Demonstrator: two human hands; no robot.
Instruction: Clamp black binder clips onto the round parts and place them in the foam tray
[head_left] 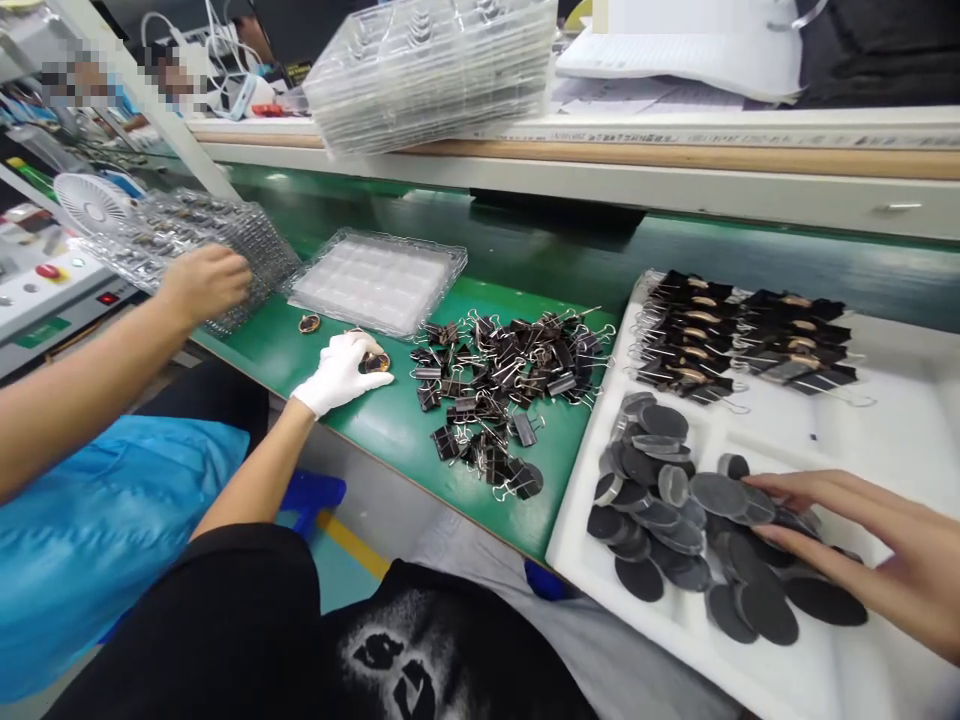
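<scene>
My left hand [341,374], in a white glove, is closed on a small round gold-and-black part [375,364] just above the green table. A similar round part [309,324] lies to its left. On the right, my bare right hand [877,535] reaches into a white tray [911,390]. Its fingers and thumb close around a black disc [756,506] among a heap of loose black discs [664,500]. Several black binder clips [510,365] lie piled on the table between my hands. Rows of clips clamped on parts [697,335] fill the tray's far side.
A clear plastic tray [379,280] lies behind my left hand. A co-worker's hand [206,285] is at a stack of clear trays [255,245] on the left, near a white fan [94,203]. More clear trays [431,85] rest on the shelf [675,170] above.
</scene>
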